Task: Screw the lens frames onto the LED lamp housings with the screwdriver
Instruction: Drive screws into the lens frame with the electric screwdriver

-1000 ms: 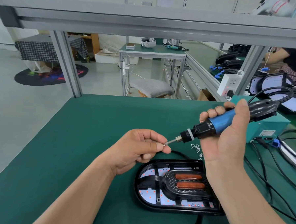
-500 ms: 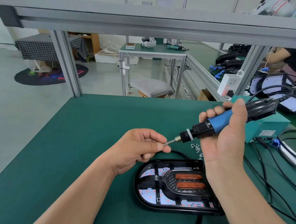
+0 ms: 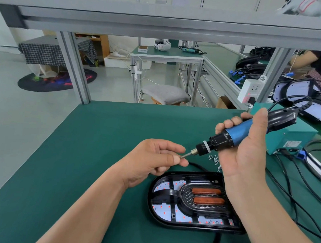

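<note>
**Bit tip pinched above the lamp, driver gripped in the right**

Both hands are up off the green mat (image 3: 75, 163), meeting over the middle of the bench. The right hand (image 3: 247, 155) has the screwdriver (image 3: 237, 134) wrapped tight: fingers curled round the blue barrel, thumb laid up along the black rear section. The tool is tilted, nose pointing down toward 8 o'clock, corded tail up toward 2 o'clock.

At the nose, the left hand (image 3: 154, 158) comes in from 9 o'clock. Thumb and forefinger are closed in a pinch right on the tip of the bit (image 3: 187, 154), and the other fingers are loosely curled beneath. Whether a screw sits between those fingertips is too small to tell.

Straight down at 6 o'clock from that pinch lies the LED lamp housing (image 3: 150, 204), a black oval shell flat on the mat, partly hidden under the right forearm. The black lens frame (image 3: 171, 195) sits in it over a pale board speckled with red dots, two orange-brown oblong pieces side by side at its centre. Neither hand touches it.

A small heap of loose screws (image 3: 215, 160) lies on the mat at 12 o'clock from the housing, just behind the right palm. At 3 o'clock stands a teal box (image 3: 294, 136), with black cables (image 3: 290, 185) trailing from it across the mat.
</note>
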Tool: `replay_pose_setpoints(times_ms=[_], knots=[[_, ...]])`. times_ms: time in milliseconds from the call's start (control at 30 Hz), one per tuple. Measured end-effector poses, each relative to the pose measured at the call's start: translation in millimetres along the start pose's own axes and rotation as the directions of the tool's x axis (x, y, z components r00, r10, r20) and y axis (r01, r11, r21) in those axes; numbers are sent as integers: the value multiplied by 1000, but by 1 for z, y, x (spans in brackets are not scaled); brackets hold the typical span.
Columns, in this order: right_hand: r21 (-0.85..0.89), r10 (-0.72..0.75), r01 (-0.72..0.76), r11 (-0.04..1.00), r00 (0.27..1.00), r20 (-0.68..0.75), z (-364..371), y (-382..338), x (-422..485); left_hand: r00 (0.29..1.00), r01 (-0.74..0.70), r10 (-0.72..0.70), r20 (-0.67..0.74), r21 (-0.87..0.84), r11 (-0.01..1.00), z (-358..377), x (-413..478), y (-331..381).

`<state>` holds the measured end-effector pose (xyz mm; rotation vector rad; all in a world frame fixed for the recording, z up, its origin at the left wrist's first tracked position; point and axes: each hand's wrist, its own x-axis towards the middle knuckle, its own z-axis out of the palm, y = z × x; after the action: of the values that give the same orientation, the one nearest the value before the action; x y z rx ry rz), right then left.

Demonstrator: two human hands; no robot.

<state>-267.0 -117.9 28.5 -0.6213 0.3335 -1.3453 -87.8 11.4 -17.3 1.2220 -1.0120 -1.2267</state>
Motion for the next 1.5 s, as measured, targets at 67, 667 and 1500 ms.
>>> replay_pose_setpoints(times_ms=[67, 667, 1500], knots=[[12, 13, -13, 1000, 1000, -8, -1, 1, 0, 1000, -4, 4, 9, -8, 1000, -1, 0, 1], [-179, 68, -6, 984, 936, 345, 11, 8, -22, 982, 141, -183, 46, 468, 872, -22, -16, 11], [-315, 252, -49, 948, 720, 646, 21, 14, -31, 988, 88, -144, 48, 598, 797, -23, -8, 6]])
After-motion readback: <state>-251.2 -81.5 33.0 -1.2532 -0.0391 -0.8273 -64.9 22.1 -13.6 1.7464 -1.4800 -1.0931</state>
